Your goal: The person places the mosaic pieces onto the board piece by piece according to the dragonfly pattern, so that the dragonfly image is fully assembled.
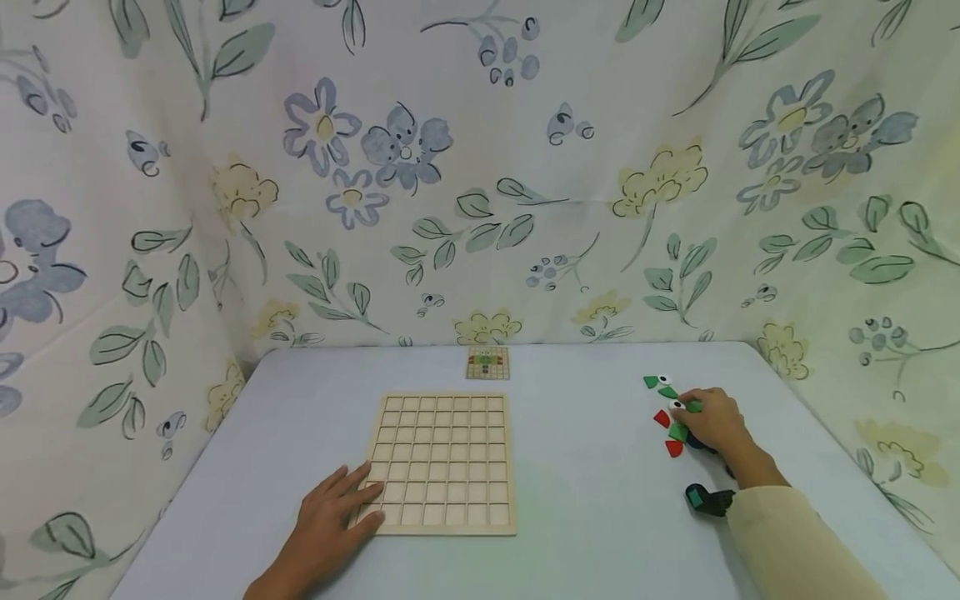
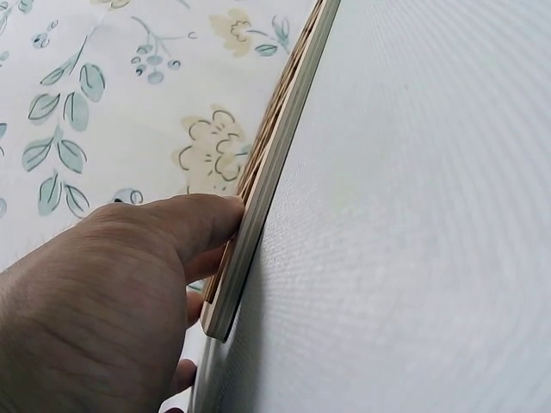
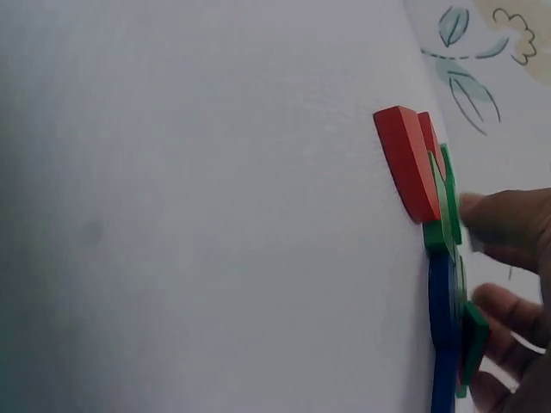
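My left hand (image 1: 330,521) rests at the near left corner of a wooden grid board (image 1: 512,467), fingers spread over its edge. In the left wrist view, the thumb touches the rim of the board. At the right, my right hand (image 1: 712,417) reaches over a group of small coloured pieces, its thumb and fingers apart in the right wrist view. A green piece (image 3: 473,340) lies right at its fingertips, and a round white eye piece (image 1: 677,405) is beside the thumb. Red pieces (image 1: 673,448) and blue pieces (image 3: 442,301) lie close by, partly hidden by the hand.
A small pattern card (image 1: 487,363) with a coloured figure on a grid lies behind the board. A black object with a teal patch (image 1: 705,500) sits near the right sleeve. Floral cloth (image 1: 480,208) stands around the back and sides of the white table (image 1: 585,483).
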Demonstrator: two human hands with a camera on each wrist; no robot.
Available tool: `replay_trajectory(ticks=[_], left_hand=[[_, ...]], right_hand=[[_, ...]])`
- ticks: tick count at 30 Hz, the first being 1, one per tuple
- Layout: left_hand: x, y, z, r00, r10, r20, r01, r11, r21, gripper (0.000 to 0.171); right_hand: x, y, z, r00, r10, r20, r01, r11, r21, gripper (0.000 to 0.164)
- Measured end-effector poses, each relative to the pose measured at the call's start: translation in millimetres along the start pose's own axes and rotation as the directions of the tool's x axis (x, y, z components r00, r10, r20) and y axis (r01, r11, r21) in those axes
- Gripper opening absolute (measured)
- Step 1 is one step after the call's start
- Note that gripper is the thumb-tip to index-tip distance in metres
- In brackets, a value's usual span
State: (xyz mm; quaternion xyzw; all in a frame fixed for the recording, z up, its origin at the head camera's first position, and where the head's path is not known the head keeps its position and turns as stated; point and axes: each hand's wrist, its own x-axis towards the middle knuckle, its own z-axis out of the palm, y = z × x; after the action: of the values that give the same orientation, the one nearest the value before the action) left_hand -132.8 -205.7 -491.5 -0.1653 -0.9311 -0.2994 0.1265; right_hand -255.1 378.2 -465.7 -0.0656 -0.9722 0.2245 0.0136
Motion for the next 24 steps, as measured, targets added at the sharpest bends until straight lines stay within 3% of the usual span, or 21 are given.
replay_trajectory(ticks=[4,8,16,20,24], left_hand=[[1.2,0.7,0.7,1.0,0.001,0.005,-0.001,1.0,0.008,0.038],[1.3,0.4,-0.4,0.999,-0.023,0.029,0.023,1.0,0.02,0.04],[1.5,-2.6,-2.5,0.999,-0.036,0.035,0.035,0.999,0.022,0.04],[1.8,-2.3,-1.9,0.997,-0.06,0.056,0.059,0.998,0.016,0.041],[1.5,-1.5,-0.7,0.995,-0.07,0.071,0.07,0.998,0.007,0.042]], right_hand=[[-8,-5,-12,0.999,-0.031,-0.039,0.032,0.999,0.038,0.041],[-19,-17,-27,0.989,-0.11,-0.099,0.118,0.99,0.078,0.041],[-38,-52,-49,0.94,-0.268,-0.209,0.295,0.949,0.113,0.036],[-50,-73,-57,0.93,-0.303,-0.206,0.332,0.935,0.126,0.035],[-64,-91,-63,0.901,-0.352,-0.255,0.391,0.912,0.122,0.033]])
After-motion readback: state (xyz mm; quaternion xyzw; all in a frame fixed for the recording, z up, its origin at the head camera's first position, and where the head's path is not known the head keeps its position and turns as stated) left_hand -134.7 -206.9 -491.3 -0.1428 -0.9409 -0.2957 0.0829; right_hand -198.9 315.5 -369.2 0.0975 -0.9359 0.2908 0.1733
